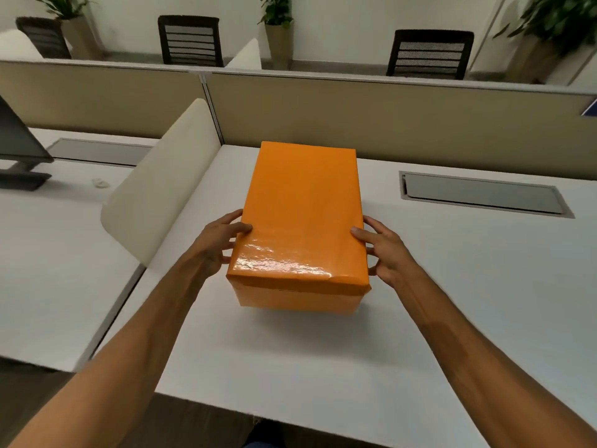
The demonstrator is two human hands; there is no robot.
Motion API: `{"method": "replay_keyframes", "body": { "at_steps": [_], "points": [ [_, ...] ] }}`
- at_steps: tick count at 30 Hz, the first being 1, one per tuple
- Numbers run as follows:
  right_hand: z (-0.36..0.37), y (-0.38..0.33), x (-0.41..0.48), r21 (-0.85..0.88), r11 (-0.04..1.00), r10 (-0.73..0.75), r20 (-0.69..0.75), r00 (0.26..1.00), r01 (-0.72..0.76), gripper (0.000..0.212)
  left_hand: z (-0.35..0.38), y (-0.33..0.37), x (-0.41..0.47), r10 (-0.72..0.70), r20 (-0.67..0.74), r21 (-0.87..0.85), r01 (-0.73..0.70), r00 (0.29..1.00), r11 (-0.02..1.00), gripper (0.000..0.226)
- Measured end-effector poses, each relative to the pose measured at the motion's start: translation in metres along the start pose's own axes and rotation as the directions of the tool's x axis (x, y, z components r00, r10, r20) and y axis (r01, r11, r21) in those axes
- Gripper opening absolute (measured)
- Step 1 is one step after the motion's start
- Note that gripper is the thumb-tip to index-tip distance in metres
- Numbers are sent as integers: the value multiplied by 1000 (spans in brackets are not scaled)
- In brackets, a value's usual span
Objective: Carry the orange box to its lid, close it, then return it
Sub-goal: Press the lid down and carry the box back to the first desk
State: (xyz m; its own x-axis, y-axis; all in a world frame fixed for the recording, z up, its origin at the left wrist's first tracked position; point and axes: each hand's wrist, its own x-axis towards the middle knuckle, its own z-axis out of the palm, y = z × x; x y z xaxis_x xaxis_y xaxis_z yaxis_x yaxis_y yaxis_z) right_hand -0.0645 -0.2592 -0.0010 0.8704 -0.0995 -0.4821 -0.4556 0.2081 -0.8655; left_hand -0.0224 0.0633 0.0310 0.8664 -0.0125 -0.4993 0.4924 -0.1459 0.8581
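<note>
The orange box (302,218) stands on the white desk (452,302) with its glossy orange lid on top, covering it. My left hand (219,244) presses against the box's left side near the front corner, thumb on the lid's edge. On the opposite side my right hand (384,250) grips the right wall, thumb resting on the lid. Both hands hold the box between them. The box's underside is hidden, so I cannot tell whether it rests on the desk or hovers just above it.
A cream divider panel (161,182) rises left of the box. A beige partition wall (387,121) runs behind the desk. A grey cable hatch (481,195) lies at the right. A monitor stand (19,160) occupies the neighbouring desk on the left. Chairs and potted plants stand beyond.
</note>
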Motion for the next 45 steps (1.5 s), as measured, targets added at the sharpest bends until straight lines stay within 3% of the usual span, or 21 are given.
{"method": "replay_keyframes", "body": {
  "at_steps": [7,17,37,41,45],
  "points": [
    [78,-17,58,16,1000,-9,-54,998,10,62,-76,35,72,-16,75,21,15,997,1000,60],
    [168,-41,145,18,1000,-1,-59,998,2,55,-146,75,172,-37,4,104,36,999,994,57],
    [207,-57,213,-26,999,-39,-92,995,36,55,-171,99,242,-22,-15,93,23,1000,995,55],
    [206,-58,212,-118,991,-77,-120,990,62,57,-168,101,237,-3,-8,131,4,1000,991,54],
    [208,-61,208,-353,930,-182,-199,963,103,68,-157,101,227,92,-28,278,-80,995,957,54]
  ]
}}
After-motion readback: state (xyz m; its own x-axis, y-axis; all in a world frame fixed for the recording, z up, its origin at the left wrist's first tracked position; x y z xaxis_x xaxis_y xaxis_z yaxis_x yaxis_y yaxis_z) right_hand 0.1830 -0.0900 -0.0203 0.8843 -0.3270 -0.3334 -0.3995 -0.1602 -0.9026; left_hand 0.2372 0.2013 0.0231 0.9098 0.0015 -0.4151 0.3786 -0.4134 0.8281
